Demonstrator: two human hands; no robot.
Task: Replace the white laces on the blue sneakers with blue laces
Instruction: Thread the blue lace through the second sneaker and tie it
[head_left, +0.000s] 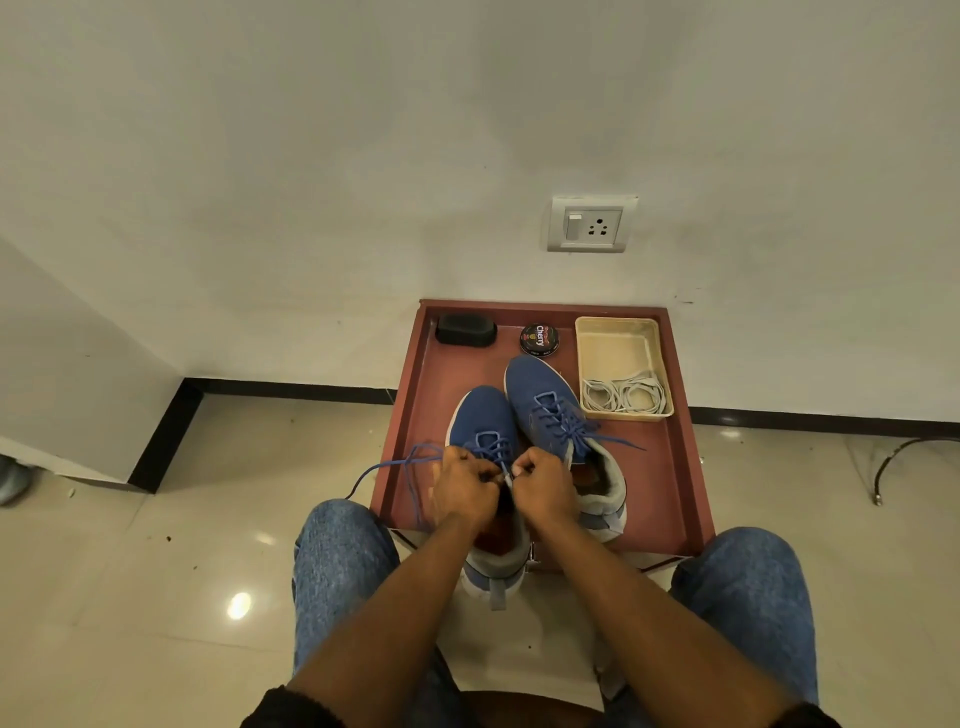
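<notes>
Two blue cloth sneakers sit on a dark red tabletop with a raised edge (680, 467). The near blue sneaker (485, 421) is right in front of the person, and the far blue sneaker (545, 400) lies just beside it, already laced in blue. The left hand (462, 486) and the right hand (543, 486) are close together over the near shoe, with fingers curled, pinching the thin blue lace (410, 462). Loose ends of that lace hang off to the left. The old white laces (626, 395) lie bunched in a cream plastic tray (618, 340). A round black polish tin (540, 339) and a black brush (466, 330) sit at the back.
</notes>
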